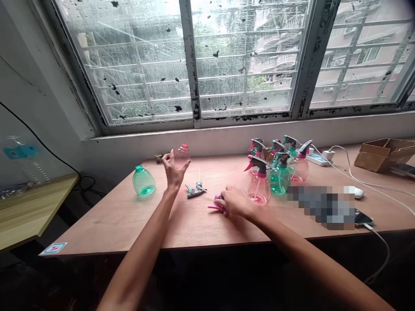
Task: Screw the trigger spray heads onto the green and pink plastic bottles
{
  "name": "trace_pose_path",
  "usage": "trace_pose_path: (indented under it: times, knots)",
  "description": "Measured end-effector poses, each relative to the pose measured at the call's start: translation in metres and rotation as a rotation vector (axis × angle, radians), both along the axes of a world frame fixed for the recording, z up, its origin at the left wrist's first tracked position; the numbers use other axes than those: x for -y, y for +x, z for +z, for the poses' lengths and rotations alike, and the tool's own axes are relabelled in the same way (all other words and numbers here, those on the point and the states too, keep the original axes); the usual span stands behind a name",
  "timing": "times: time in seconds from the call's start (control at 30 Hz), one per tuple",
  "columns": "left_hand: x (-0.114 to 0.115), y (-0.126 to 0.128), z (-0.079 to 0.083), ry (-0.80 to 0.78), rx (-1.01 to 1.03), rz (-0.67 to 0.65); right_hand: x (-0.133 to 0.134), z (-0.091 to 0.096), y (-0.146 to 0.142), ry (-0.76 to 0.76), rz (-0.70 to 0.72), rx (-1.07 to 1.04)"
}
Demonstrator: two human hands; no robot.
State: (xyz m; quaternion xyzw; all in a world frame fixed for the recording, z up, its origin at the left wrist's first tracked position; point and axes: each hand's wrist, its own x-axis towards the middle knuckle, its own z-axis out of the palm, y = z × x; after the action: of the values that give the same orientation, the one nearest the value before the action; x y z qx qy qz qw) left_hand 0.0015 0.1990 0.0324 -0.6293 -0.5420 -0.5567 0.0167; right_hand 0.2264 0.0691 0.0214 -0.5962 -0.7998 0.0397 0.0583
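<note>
Raised a little over the table, my left hand [175,170] grips a clear pink bottle [182,156] with no sprayer on its neck. My right hand [235,201] is closed around a pink and dark trigger sprayer head [220,205] at the tabletop. Between the hands lies a green and dark trigger sprayer head [196,190], its thin tube pointing up. A green bottle [143,181] without a sprayer stands to the left. Close to my right wrist stands a pink spray bottle [258,188] with its sprayer fitted.
Several pink and green spray bottles, one green [279,178], cluster at the right. Behind them are a power strip [319,159] with white cables and a cardboard box [382,155]. A phone [363,217] and a white mouse [356,192] lie near the right edge. A window backs the table.
</note>
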Motion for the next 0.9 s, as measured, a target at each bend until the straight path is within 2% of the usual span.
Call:
trace_pose_path:
  times: [0.1, 0.17, 0.23, 0.3, 0.37, 0.43, 0.53, 0.6, 0.67, 0.73, 0.77, 0.9]
  knots:
    - [0.048, 0.004, 0.006, -0.1, -0.013, -0.111, 0.026, -0.012, 0.017, 0.114, 0.078, -0.072]
    - [0.089, 0.003, 0.0, -0.152, 0.028, -0.201, 0.041, -0.021, 0.028, 0.138, 0.251, -0.159]
    - [0.129, -0.001, -0.01, -0.166, 0.124, -0.238, 0.057, -0.031, 0.038, 0.093, 0.416, -0.22]
    - [0.161, -0.005, -0.023, -0.165, 0.145, -0.289, 0.074, -0.043, 0.045, 0.063, 0.45, -0.274]
    - [0.179, -0.008, -0.036, -0.166, 0.098, -0.34, 0.093, -0.057, 0.052, 0.077, 0.41, -0.327]
    - [0.185, -0.01, -0.047, -0.161, 0.038, -0.328, 0.109, -0.074, 0.062, 0.166, 0.363, -0.368]
    - [0.182, -0.01, -0.056, -0.155, -0.007, -0.308, 0.123, -0.093, 0.079, 0.355, 0.286, -0.508]
    - [0.18, -0.01, -0.058, -0.149, 0.014, -0.34, 0.127, -0.098, 0.09, 0.429, 0.199, -0.733]
    - [0.18, -0.01, -0.057, -0.159, 0.027, -0.388, 0.126, -0.095, 0.097, 0.47, -0.001, -1.048]
    - [0.182, -0.011, -0.056, -0.178, 0.005, -0.439, 0.124, -0.088, 0.102, 0.465, -0.202, -1.339]
    - [0.183, -0.011, -0.055, -0.183, -0.01, -0.466, 0.122, -0.085, 0.104, 0.441, -0.255, -1.457]
    - [0.187, -0.013, -0.054, -0.2, -0.011, -0.531, 0.111, -0.08, 0.107, 0.211, -0.22, -1.725]
